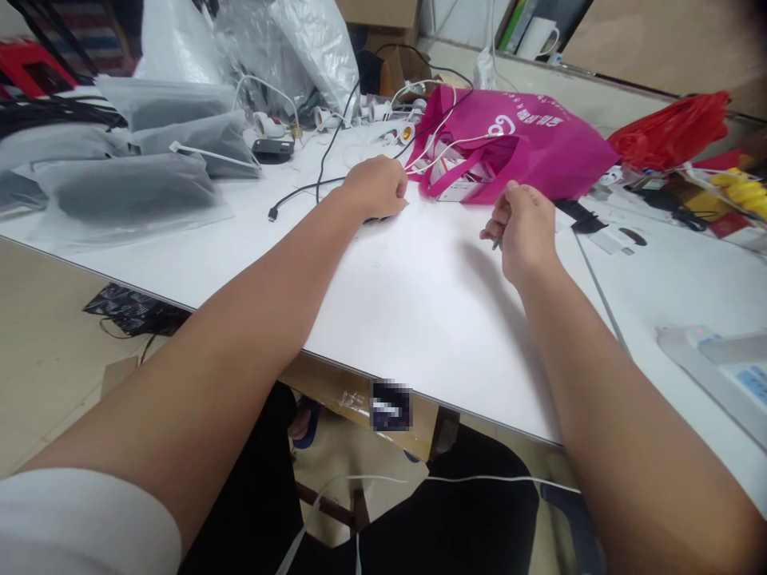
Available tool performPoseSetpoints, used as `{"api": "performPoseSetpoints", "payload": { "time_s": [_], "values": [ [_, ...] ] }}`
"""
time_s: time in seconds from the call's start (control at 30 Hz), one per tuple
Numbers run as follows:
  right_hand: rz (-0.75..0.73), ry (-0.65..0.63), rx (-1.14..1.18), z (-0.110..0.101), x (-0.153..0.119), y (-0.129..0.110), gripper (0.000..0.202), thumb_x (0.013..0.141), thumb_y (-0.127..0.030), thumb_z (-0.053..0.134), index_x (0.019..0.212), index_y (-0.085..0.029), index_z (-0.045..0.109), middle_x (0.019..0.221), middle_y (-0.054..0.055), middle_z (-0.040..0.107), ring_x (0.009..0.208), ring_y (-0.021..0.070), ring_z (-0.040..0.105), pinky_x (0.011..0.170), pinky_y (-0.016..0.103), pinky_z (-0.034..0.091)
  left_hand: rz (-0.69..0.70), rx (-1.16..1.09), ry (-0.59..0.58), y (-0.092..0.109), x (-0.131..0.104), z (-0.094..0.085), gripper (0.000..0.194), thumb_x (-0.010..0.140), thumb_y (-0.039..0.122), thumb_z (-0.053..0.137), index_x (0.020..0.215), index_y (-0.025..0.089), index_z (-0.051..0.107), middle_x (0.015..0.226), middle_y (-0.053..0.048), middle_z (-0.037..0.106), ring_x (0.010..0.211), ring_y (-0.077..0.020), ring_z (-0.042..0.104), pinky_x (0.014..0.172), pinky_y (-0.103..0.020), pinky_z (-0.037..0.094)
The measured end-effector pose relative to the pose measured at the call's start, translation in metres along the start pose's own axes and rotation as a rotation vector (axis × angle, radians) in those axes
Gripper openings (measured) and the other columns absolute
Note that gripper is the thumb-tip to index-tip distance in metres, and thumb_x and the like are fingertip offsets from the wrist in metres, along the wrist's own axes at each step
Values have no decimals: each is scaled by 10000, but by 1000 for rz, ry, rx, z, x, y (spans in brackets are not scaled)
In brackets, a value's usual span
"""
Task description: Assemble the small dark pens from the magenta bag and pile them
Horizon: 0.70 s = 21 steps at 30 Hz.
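Observation:
My left hand [379, 185] rests low over the white table [407, 303], its fingers curled and closed. A sliver of something dark shows under its fingers; what it is stays hidden. A black cable [300, 192] with a small plug at its end lies beside that hand. My right hand [526, 228] is raised off the tabletop in front of the magenta bag, fingers pinched together. A small, dark metallic tip [496, 243] pokes out below them, too small to name. The magenta bag [539, 140] lies on its side, its mouth showing small white boxes [459, 180].
Frosted zip bags [132, 192] with dark contents lie on the left. White lamp sockets [327, 118] with wires stand at the back, near clear plastic bags [288, 48]. A red plastic bag [671, 132] lies at the back right, and a grey-white device [719, 367] at the right edge.

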State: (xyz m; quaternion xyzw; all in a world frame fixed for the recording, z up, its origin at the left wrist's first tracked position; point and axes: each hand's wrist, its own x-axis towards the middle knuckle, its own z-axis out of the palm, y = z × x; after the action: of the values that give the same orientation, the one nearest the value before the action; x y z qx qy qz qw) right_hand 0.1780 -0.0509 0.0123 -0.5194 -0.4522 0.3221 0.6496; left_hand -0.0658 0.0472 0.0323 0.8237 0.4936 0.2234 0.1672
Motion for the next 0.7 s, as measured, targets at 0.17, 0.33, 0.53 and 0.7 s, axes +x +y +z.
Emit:
{"api": "performPoseSetpoints", "payload": {
  "time_s": [0.17,0.33,0.53,0.7],
  "values": [
    [10,-6,-8,-3,1,1,515,939,-607,900,809,-337,481,629,-50,278,567,208,323,604,427,488,14,18,-35,0,3,7,86,789,246,829,817,326,838,979,-69,791,1202,-346,683,1059,-442,511],
    [15,-9,-23,-2,0,2,500,958,-596,877,800,-334,482,635,-46,278,576,210,334,638,435,501,8,59,-19,0,6,12,80,810,246,826,839,309,865,974,-82,790,1182,-359,696,1067,-448,504],
    [24,-26,-29,-3,2,4,532,951,-612,876,804,-336,446,641,-43,255,585,233,370,642,441,499,12,95,-11,1,9,19,90,870,258,807,884,281,893,932,-93,776,1160,-341,725,1060,-418,519],
    [58,-35,-17,-4,3,3,541,959,-583,890,813,-335,431,633,-53,251,563,215,347,588,418,503,36,11,-17,10,6,24,73,861,218,824,807,262,846,983,-120,773,1219,-359,724,1083,-433,516]
  ]
}}
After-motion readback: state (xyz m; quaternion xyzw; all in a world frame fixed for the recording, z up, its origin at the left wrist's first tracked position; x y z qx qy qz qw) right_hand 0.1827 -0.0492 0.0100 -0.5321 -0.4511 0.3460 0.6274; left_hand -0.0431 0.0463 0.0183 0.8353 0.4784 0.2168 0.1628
